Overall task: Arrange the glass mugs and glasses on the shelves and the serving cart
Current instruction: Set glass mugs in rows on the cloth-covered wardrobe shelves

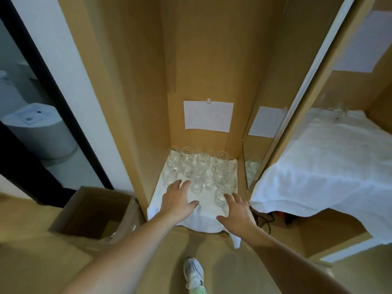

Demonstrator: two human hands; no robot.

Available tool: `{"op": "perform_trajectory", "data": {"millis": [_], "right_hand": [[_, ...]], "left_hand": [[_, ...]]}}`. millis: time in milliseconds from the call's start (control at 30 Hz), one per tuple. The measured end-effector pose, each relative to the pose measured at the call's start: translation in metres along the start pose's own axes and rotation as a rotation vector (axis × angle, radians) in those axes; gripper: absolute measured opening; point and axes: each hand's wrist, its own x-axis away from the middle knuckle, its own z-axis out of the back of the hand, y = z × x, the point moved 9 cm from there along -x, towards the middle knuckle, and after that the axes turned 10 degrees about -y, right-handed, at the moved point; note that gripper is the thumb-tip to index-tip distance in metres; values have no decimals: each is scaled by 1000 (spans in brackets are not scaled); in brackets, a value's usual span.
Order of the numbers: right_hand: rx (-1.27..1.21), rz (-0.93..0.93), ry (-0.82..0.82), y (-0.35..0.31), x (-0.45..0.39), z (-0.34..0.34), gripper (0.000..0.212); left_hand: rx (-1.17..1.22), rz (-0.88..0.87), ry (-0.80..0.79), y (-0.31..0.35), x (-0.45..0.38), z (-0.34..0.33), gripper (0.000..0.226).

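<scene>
Crowding the far half of a white cloth [203,217] on the low shelf, the glasses [199,170] are being approached by both hands (fingers spread, nothing being held), the left hand [180,198] near the left glasses and the right hand [236,211] being rested beside the nearest right glass [220,198].
</scene>
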Motion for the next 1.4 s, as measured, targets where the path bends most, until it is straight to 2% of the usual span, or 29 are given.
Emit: {"op": "perform_trajectory", "data": {"millis": [400, 533, 767, 1034, 1167, 1267, 1400], "right_hand": [[-186, -147, -143, 49, -136, -46, 81], [-266, -211, -202, 70, -174, -75, 77], [-440, -408, -276, 108, -225, -129, 81], [-569, -588, -270, 150, -261, -181, 80], [-629, -615, -227, 163, -284, -202, 78], [-690, -628, -209, 170, -298, -218, 66], [-821, -673, -150, 182, -308, -235, 32]], "left_hand": [[168, 136, -156, -39, -139, -58, 79], [257, 196, -133, -49, -178, -80, 76], [458, 375, -27, -88, -220, -129, 69], [509, 488, -47, -130, -262, -193, 80], [533, 501, -31, -143, -288, -216, 93], [590, 510, 10, -153, -311, -226, 104], [696, 481, 72, -160, -336, -232, 111]]}}
